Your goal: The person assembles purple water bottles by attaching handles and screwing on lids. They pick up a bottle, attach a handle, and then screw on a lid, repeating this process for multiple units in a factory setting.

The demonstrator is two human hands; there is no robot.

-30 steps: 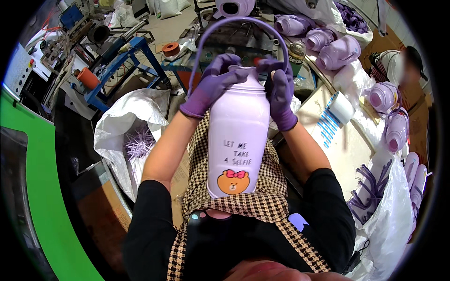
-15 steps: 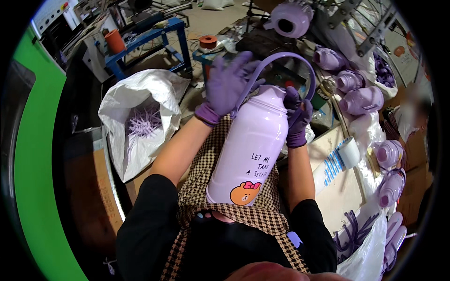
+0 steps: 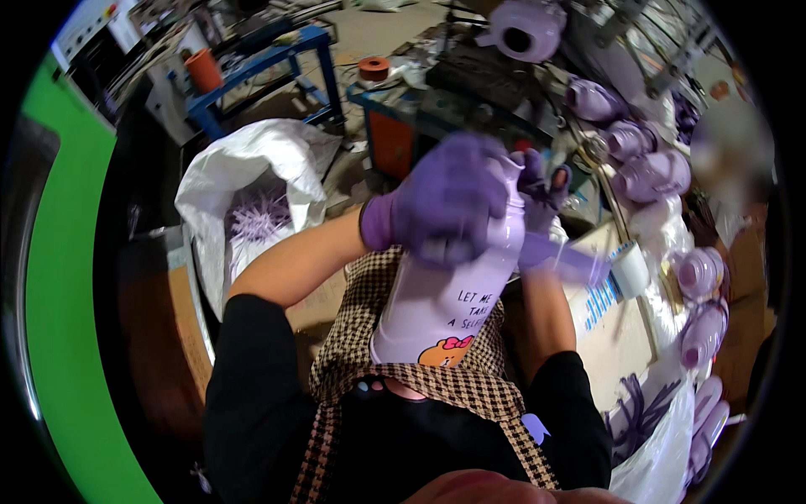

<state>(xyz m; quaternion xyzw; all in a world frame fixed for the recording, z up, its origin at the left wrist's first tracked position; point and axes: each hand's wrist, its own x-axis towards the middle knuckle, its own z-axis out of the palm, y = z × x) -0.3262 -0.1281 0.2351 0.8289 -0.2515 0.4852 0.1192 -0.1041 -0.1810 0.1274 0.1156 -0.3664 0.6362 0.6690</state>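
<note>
A glossy light-purple thermos flask (image 3: 441,302) with a cartoon bear print leans upright in my lap against the checked apron (image 3: 361,311). Its upper front is covered by my left hand (image 3: 449,206), in a purple glove and smeared by motion, so its fingers cannot be made out. At the right side of the flask's neck, my right hand (image 3: 544,189), gloved too, has its fingers curled against it, partly hidden behind the flask. A blurred purple carrying handle (image 3: 567,259) sticks out to the right, across my right wrist.
On the left stands a white woven sack (image 3: 197,202) holding thin purple strips (image 3: 260,217). To the right are several purple flask parts (image 3: 651,176), a white roll (image 3: 630,270) on a board and a bag of dark purple straps (image 3: 638,416). Ahead is a machine bench (image 3: 470,118).
The handle has swung from above the neck down to the right. My left hand has come down and right, from beside the handle onto the flask's upper front. The flask has shifted slightly.
</note>
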